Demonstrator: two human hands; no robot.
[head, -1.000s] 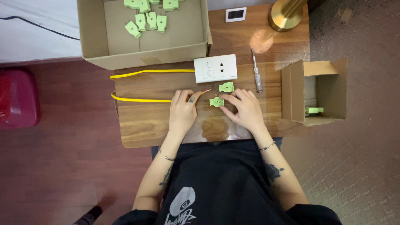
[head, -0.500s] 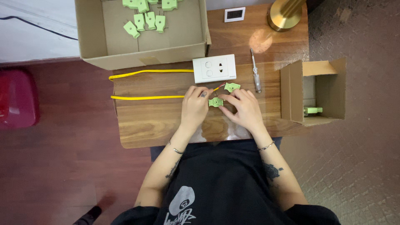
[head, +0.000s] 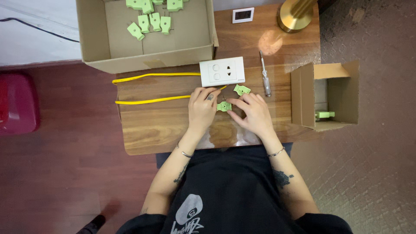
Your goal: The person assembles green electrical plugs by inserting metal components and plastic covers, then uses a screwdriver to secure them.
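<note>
Yellow wire (head: 151, 100) runs along the tabletop (head: 151, 125) into the left hand (head: 202, 108), which has slid rightward and now pinches its end. At 3 o'clock, a green plug piece (head: 224, 106) sits gripped between both hands; right hand (head: 253, 113) steadies it. A second piece (head: 241, 89) lies at 1 o'clock, untouched.

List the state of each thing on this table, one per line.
Left hand: resting on the yellow wire.
Right hand: fingertips on a green plug piece.
Second plug piece: lying loose.
Large box: open, green plugs inside.
Small box: open, on its side.
Screwdriver: lying untouched.
</note>
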